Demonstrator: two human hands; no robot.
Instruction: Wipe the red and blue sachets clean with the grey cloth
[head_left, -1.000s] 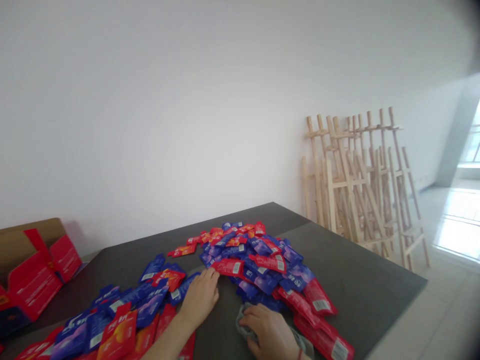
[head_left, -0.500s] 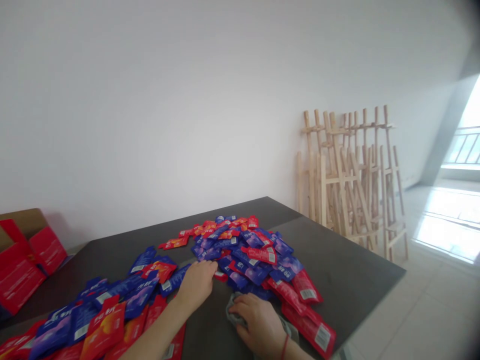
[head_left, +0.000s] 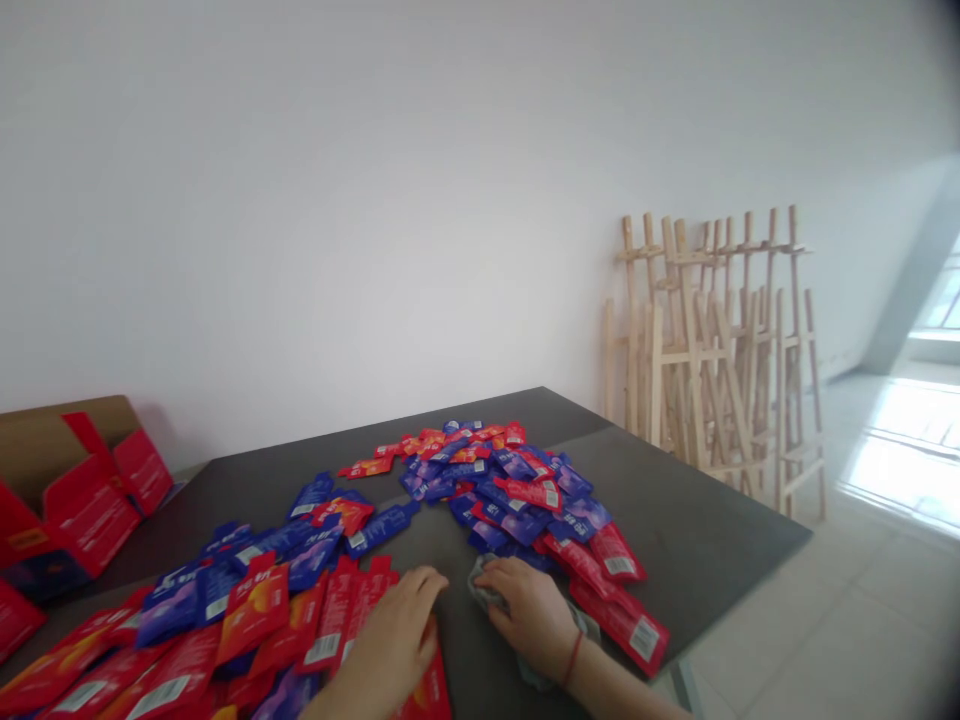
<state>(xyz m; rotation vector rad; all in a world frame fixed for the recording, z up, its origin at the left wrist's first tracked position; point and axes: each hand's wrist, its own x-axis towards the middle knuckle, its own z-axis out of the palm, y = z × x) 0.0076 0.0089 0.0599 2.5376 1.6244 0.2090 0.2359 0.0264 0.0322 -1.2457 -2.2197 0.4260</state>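
Note:
My left hand is low over the near end of the left group of sachets, its thumb apart from its curved fingers and nothing visible between them. Red sachets lie beneath and beside it. My right hand rests on a crumpled grey-green cloth on the dark table, fingers curled over it; part of the cloth shows under the wrist. Just beyond that hand spreads a heap of blue and purple sachets, with red sachets along its right side.
Blue, orange and red sachets cover the table's left front. An opened red carton stands at the far left. The table's right edge borders the tiled floor. Several wooden easels lean on the white wall.
My left hand has drawn back from the heap toward me, over the red sachets. The small red sachet by its fingertips no longer shows there. My right hand stays on the cloth. The view has shifted left.

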